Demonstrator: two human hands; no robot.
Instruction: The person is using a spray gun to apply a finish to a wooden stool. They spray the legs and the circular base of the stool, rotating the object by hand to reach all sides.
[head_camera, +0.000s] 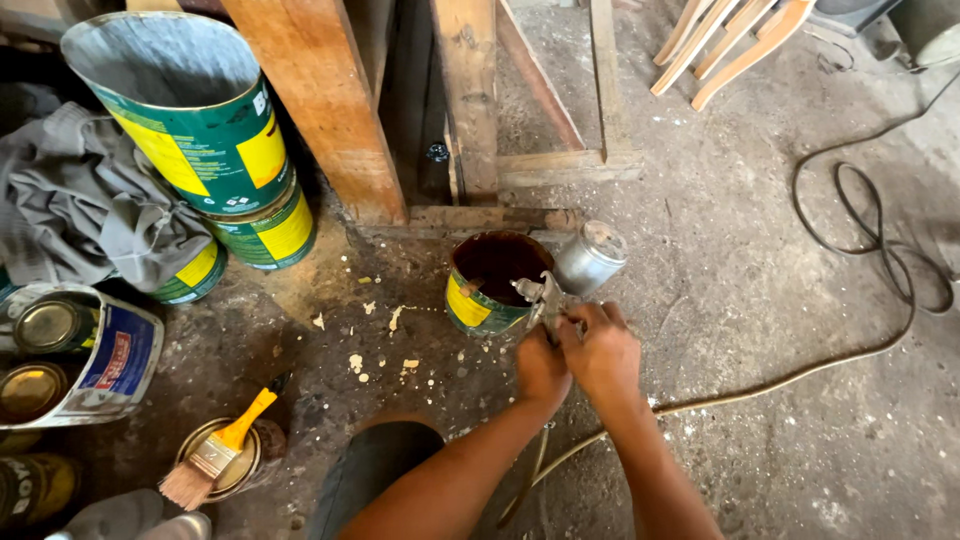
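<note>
Hands, left (541, 366) and right (603, 352), fingers clamped on one spray gun (572, 275) beside one open can (492, 282).

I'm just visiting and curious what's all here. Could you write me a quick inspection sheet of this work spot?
Surface: dusty concrete floor, stained, with pale crumbs scattered on it.
Job's things: metal spray gun with a round cup, beside an open can of dark brown liquid.
Clutter: stacked green-and-yellow cans, grey cloth, paintbrush lying on a lidded can, box of jars.
Hands: left hand and right hand are both closed on the spray gun.
Cables: black cord in loops; tan hose running toward the hands.
Surroundings: wooden posts and curved wooden slats.
</note>
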